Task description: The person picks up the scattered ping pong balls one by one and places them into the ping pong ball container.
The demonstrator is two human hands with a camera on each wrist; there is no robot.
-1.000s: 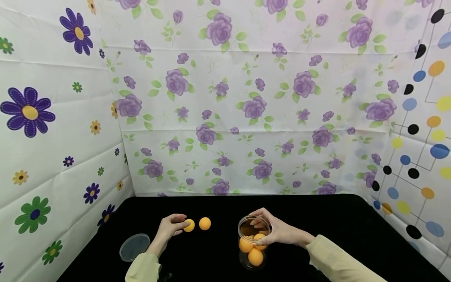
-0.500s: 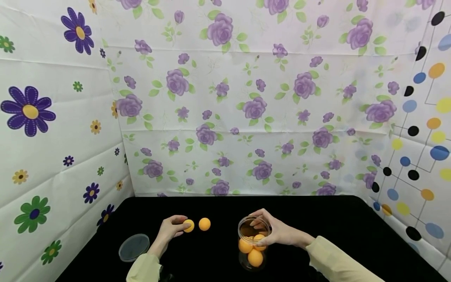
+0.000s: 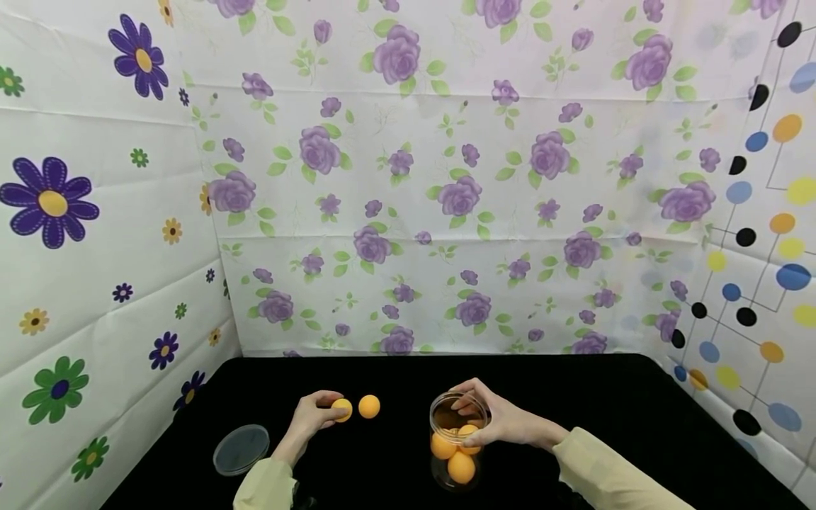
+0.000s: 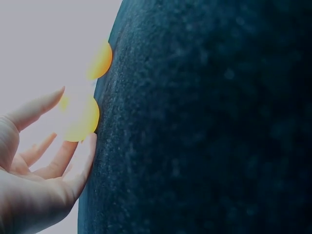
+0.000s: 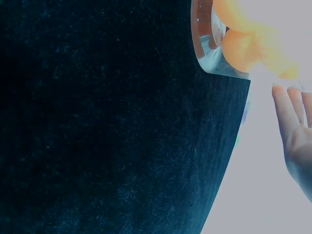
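Note:
My left hand pinches an orange ping-pong ball between thumb and fingers, low over the black table. In the left wrist view, the thumb lies on one side of this ball and the fingertips on the other, partly washed out by glare. Just right of it sits a second ping-pong ball, untouched. My right hand grips the rim of a clear, lidless jar, with several orange balls inside. The right wrist view shows the jar and fingers, its upper right overexposed.
A round translucent lid lies on the black table left of my left forearm. Patterned cloth walls close off the back and both sides of the table.
My left thumb and fingers have come slightly farther over the ball. The right hand, the jar and the second ball stay in place.

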